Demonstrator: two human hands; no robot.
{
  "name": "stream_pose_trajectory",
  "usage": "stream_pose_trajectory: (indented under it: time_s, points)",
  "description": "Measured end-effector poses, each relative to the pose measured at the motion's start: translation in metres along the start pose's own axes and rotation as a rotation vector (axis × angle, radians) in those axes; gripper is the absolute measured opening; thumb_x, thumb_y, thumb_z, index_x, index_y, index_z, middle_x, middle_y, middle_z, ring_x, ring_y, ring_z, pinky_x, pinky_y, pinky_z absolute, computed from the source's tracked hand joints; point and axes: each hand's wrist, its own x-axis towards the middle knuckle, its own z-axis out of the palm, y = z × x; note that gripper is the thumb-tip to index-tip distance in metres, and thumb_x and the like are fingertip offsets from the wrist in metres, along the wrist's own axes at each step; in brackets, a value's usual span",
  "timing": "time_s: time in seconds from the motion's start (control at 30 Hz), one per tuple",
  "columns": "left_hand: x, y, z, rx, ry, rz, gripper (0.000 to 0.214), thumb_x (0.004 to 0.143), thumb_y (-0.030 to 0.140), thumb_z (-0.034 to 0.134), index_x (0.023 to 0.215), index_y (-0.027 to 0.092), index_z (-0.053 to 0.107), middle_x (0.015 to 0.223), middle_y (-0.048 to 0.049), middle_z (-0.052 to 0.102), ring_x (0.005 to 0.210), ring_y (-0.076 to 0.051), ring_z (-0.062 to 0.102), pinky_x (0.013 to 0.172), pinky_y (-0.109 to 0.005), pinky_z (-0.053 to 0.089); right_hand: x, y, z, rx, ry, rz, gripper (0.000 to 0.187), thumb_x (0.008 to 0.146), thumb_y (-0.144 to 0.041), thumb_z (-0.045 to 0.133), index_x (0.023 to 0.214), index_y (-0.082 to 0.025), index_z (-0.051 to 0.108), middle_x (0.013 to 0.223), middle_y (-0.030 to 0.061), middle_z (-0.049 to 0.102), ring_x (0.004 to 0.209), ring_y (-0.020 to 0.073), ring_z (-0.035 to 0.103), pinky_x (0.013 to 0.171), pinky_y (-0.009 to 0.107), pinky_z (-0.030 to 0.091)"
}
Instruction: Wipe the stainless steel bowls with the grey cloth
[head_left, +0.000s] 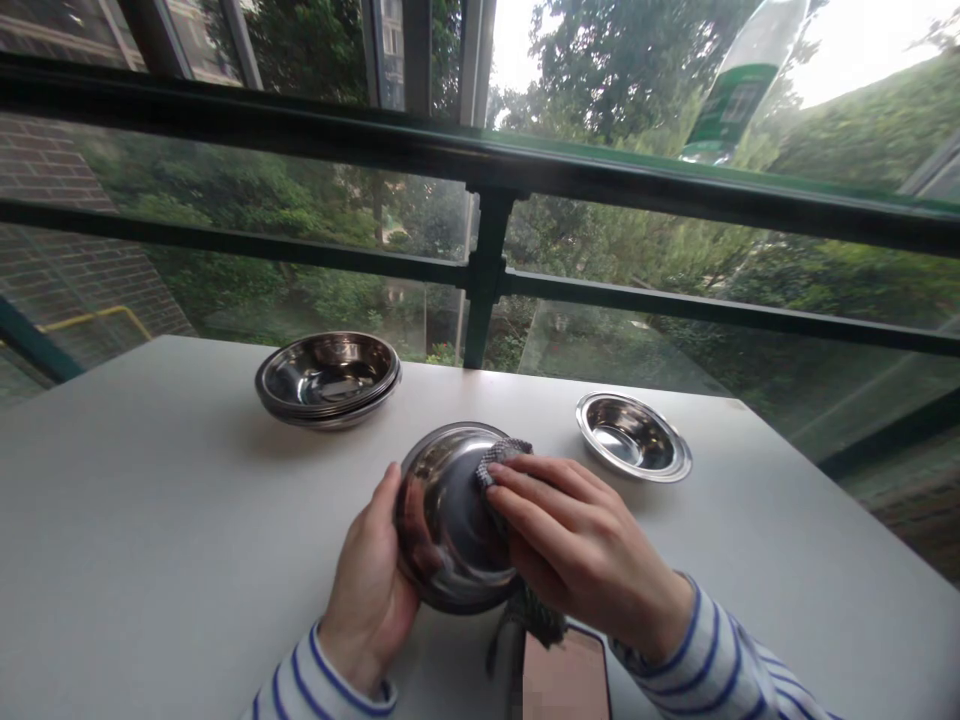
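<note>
My left hand (371,585) grips the left rim of a shiny steel bowl (442,510), holding it tilted with its underside toward me above the white table (150,520). My right hand (577,545) presses a grey checked cloth (501,456) flat against the bowl's outer surface, fingers together over the cloth. More of the cloth hangs down below the bowl near my wrist.
A stack of steel bowls (328,378) sits at the back left of the table. A single steel bowl (634,436) stands upright at the back right. A phone (564,675) lies at the near edge. A dark railing (487,250) and glass run behind the table.
</note>
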Motion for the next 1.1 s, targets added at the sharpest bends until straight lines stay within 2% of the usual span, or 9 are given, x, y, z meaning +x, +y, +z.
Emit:
stream_pose_trajectory:
  time_s: [0.17,0.3,0.4,0.6,0.7,0.8,0.97,1.1]
  points:
    - [0.0018,0.0008,-0.0005,-0.013,0.06,0.038,0.021,0.085,0.025,0.05,0.088,0.012,0.067,0.078,-0.0074,0.072,0.07,-0.019,0.068,0.064,-0.03,0.057,0.0003,-0.0003,-0.0008,-0.003,-0.007,-0.009,0.028,0.083,-0.015,0.052,0.11,-0.011,0.057,0.113,0.0117,0.064,0.107,0.0253,0.055,0.086,0.04,0.05]
    - [0.0019,0.0019,-0.0006,-0.002,0.018,-0.004,0.022,0.085,0.025,0.051,0.088,0.01,0.067,0.08,-0.0087,0.072,0.069,-0.018,0.068,0.065,-0.03,0.057,0.0005,0.0001,-0.0012,-0.009,-0.002,-0.008,0.028,0.083,-0.015,0.052,0.11,-0.009,0.057,0.114,0.0123,0.063,0.107,0.0262,0.055,0.086,0.04,0.049]
    - [0.0024,0.0037,-0.0007,-0.002,0.052,0.03,0.023,0.086,0.026,0.049,0.087,0.012,0.067,0.074,-0.0066,0.072,0.066,-0.017,0.067,0.063,-0.029,0.057,-0.0003,-0.0001,-0.0016,-0.007,-0.009,-0.014,0.028,0.083,-0.014,0.051,0.11,-0.011,0.057,0.113,0.0117,0.064,0.106,0.0254,0.056,0.086,0.04,0.05]
    - [0.0028,0.0045,-0.0006,-0.011,0.04,0.006,0.022,0.086,0.025,0.05,0.089,0.012,0.067,0.081,-0.0069,0.072,0.068,-0.017,0.068,0.068,-0.031,0.057,-0.0016,-0.0014,-0.003,-0.012,-0.019,-0.017,0.028,0.083,-0.015,0.051,0.11,-0.009,0.057,0.114,0.0114,0.063,0.106,0.0258,0.055,0.086,0.04,0.05]
    - [0.0024,0.004,-0.0015,0.0,0.054,0.014,0.025,0.087,0.028,0.048,0.089,0.012,0.067,0.076,-0.0061,0.072,0.06,-0.016,0.066,0.065,-0.032,0.057,-0.0011,-0.002,-0.0037,-0.006,-0.021,-0.034,0.027,0.083,-0.013,0.05,0.109,-0.009,0.058,0.113,0.0114,0.064,0.104,0.0245,0.056,0.084,0.039,0.051]
    - [0.0019,0.004,-0.0024,-0.001,0.015,-0.006,0.024,0.086,0.026,0.049,0.089,0.011,0.067,0.079,-0.0071,0.072,0.061,-0.015,0.066,0.063,-0.029,0.057,-0.0009,-0.0018,-0.004,-0.017,-0.013,-0.019,0.027,0.084,-0.014,0.051,0.109,-0.009,0.058,0.113,0.0116,0.064,0.105,0.0252,0.055,0.084,0.039,0.051]
    - [0.0034,0.007,-0.0025,-0.016,0.072,0.029,0.023,0.086,0.028,0.05,0.088,0.013,0.067,0.075,-0.0043,0.071,0.055,-0.013,0.064,0.05,-0.023,0.053,-0.0011,-0.0023,-0.0043,-0.002,-0.026,-0.047,0.027,0.083,-0.013,0.049,0.108,-0.009,0.059,0.112,0.0109,0.065,0.102,0.024,0.057,0.083,0.037,0.051]
    - [0.0045,0.0072,-0.0024,-0.023,0.051,0.013,0.022,0.086,0.027,0.05,0.087,0.012,0.067,0.079,-0.0058,0.071,0.06,-0.014,0.065,0.051,-0.023,0.053,-0.0008,-0.0022,-0.0044,-0.022,-0.007,-0.03,0.026,0.083,-0.014,0.051,0.107,-0.008,0.059,0.111,0.012,0.065,0.103,0.0246,0.057,0.082,0.038,0.051]
